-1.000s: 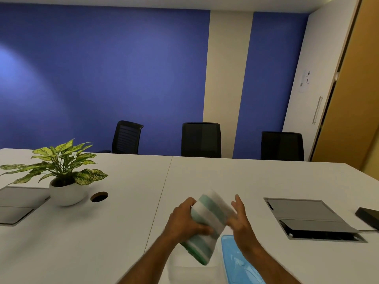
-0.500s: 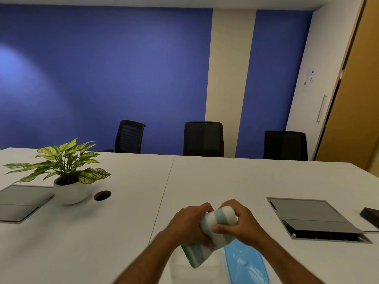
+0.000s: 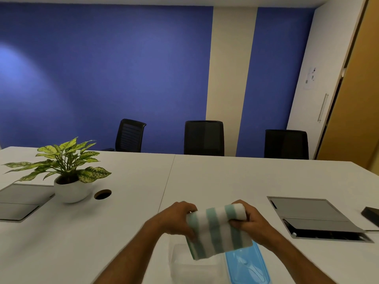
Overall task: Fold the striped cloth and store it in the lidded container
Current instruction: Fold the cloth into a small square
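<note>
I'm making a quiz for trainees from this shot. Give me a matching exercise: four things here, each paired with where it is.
Things:
1. striped cloth
2. blue lid
3. potted plant
4. clear container

Places:
A. on the table, far left
B. flat on the table, right of the container
C. held in both hands above the table
D. open, below the cloth

Pairs: 1-C, 2-B, 3-A, 4-D

Table: white table [image 3: 225, 177], seam down the middle
Plant: green speckled-leaf plant in round white pot [image 3: 70, 190], left side
Hole: round cable hole [image 3: 102, 194], just beside pot
Panels: grey hinged cable panels, left [image 3: 22, 201] and right [image 3: 313, 218]
Chairs: three black office chairs [image 3: 204, 138] behind far edge
Wall: blue wall [image 3: 102, 78] with cream vertical stripe
</note>
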Demonstrator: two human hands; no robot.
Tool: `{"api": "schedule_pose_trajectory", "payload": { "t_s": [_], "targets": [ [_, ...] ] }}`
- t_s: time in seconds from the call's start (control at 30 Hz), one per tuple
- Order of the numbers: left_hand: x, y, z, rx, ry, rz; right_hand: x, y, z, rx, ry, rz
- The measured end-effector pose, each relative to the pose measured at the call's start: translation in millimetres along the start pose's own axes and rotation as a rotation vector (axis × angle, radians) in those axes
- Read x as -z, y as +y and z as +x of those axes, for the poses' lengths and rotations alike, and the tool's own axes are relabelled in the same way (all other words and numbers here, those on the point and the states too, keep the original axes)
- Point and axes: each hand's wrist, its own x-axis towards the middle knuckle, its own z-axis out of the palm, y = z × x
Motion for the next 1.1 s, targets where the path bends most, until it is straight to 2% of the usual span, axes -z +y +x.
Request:
{"api": "schedule_pose_trajectory", "payload": {
  "t_s": [0.17, 0.27, 0.33, 0.43, 0.57, 0.67, 0.93, 1.1],
  "targets": [
    [-8, -14, -3, 0.072, 0.195, -0.832, -3, 5, 1, -0.046, 0.147, 0.279],
    [-13, -9, -3, 0.143, 0.342, -1.104, -9, 5, 7, -0.125, 0.273, 0.408],
    [-16, -9, -1, 0.160, 0.379, -1.197, -9, 7, 9, -0.166, 0.271, 0.498],
    [-20, -14, 0, 0.167, 0.387, -1.213, -7, 9, 12, -0.191, 0.236, 0.553],
    [-28, -18, 4, 0.203, 0.422, -1.205, -11, 16, 17, -0.149, 0.230, 0.531],
    [-34, -21, 7, 0.214, 0.405, -1.176, -14, 22, 20, -0.186, 0.219, 0.473],
    [-48, -50, 13, 0.203, 0.219, -0.941, -16, 45, 30, -0.299, -0.063, 0.272],
    [-65, -70, 22, 0.241, 0.139, -0.822, -27, 60, 38, -0.352, -0.160, 0.146]
  ]
}}
